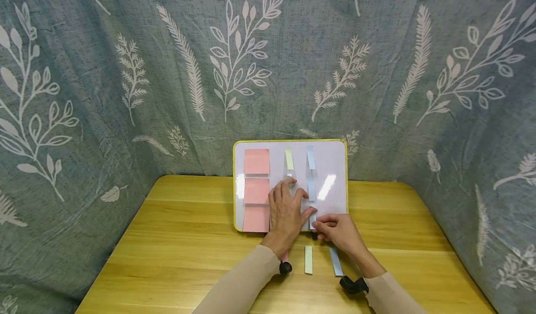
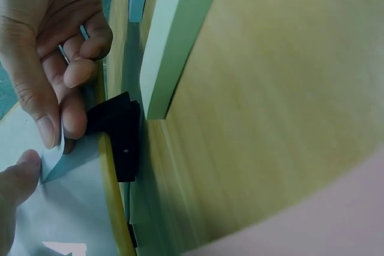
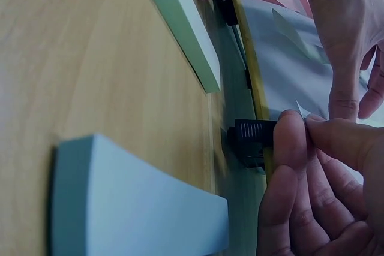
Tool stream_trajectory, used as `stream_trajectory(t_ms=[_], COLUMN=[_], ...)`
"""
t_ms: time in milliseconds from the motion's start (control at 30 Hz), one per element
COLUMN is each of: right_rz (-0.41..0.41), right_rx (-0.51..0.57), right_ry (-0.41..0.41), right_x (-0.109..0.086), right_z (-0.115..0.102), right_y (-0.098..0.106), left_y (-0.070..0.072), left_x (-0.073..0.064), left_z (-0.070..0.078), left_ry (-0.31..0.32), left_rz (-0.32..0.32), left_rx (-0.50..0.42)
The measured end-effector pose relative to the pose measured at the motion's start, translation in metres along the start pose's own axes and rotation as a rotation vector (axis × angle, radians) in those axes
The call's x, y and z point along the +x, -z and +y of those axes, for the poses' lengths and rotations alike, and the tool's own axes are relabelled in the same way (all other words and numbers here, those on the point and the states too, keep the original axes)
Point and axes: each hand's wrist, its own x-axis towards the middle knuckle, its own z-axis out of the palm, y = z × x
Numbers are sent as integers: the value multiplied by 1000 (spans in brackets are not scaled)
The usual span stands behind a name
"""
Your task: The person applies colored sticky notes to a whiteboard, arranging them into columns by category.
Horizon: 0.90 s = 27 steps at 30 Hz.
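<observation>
A small whiteboard (image 1: 331, 165) with a yellow edge stands tilted on the table. My right hand (image 1: 340, 232) pinches the lower end of a narrow blue sticky note (image 2: 54, 163) between thumb and forefinger, at the board's bottom edge. Over the board's middle, my left hand (image 1: 286, 209) has its fingers spread, and its thumb (image 2: 23, 175) touches the upper end of that note. Two more blue notes (image 1: 311, 188) stick above it in a column. A green note (image 1: 289, 158) shows above the left hand; another green note (image 3: 294, 37) is partly hidden by that hand.
Pink square notes (image 1: 257, 161) form a column on the board's left. A green note pad (image 1: 308, 259), a blue pad (image 1: 336, 262) and a partly covered pink pad (image 1: 285, 257) lie before the board. Black feet (image 2: 123, 139) support it. A patterned curtain (image 1: 268, 72) surrounds the table (image 1: 188, 239).
</observation>
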Motion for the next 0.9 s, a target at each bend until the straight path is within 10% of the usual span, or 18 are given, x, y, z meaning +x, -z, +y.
stream_trajectory(t_ms=[900], right_rz=[-9], right_rx=[-11], right_ry=[5], right_x=[-4], right_z=[0], right_y=[0], left_y=[-4], left_x=[5], left_z=[5], left_ry=[37], left_rz=[90], left_rx=[8])
